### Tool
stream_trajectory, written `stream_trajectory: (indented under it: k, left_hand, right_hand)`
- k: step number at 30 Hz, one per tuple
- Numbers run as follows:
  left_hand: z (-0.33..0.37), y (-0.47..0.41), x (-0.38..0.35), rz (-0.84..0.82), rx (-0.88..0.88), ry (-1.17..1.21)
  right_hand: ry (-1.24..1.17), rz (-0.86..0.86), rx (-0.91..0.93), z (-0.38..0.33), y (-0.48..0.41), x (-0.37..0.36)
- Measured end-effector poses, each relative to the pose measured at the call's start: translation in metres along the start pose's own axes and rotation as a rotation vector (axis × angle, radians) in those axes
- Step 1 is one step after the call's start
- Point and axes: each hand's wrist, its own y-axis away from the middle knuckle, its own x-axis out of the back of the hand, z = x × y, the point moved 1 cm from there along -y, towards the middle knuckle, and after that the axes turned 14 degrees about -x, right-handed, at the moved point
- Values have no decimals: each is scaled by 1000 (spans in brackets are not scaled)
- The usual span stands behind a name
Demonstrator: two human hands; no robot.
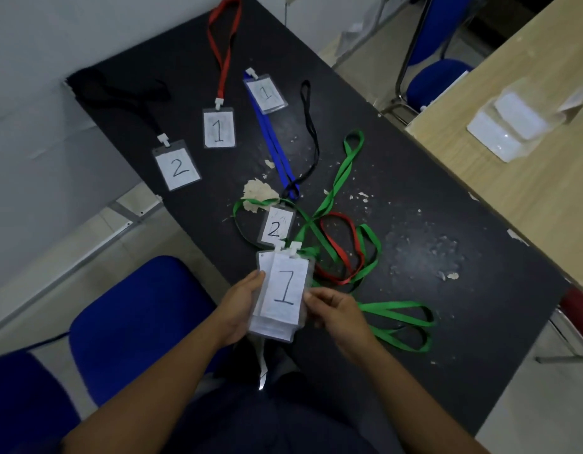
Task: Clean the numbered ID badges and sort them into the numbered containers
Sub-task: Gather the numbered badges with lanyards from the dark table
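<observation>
Head view: left hand (239, 308) grips a stack of badges (270, 330) above the desk (447, 208) edge, right hand (337, 311) pinching the front "1" card (285, 290). Risk: green lanyards (391, 306) lie tangled w/ others, so a pull could drag the nearby "2" badge (275, 226) off.

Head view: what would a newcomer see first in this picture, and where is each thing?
First, the stack of badges nearest the camera, its top card marked 1, held between the left hand and the right hand. Next, the tangle of green lanyards just right of the hands on the black table. Farther away lie four single badges, marked 2, 1, 1 and 2.
</observation>
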Motion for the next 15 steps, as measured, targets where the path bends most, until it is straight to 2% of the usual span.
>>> stream_trajectory:
  k: [5,8,11,15]
  left_hand:
    - [-9,7,7,-61,-15,-61]
    - [-14,9,13,-82,-16,-81]
    - [-15,12,17,-78,1,-57]
    - [-15,13,20,-58,7,-13]
  right_hand:
    - [389,62,46,-5,5,-6]
    - [686,238,145,-19,0,5]
    - [633,402,328,-48,-15,12]
    - [506,399,376,-96,-53,-2]
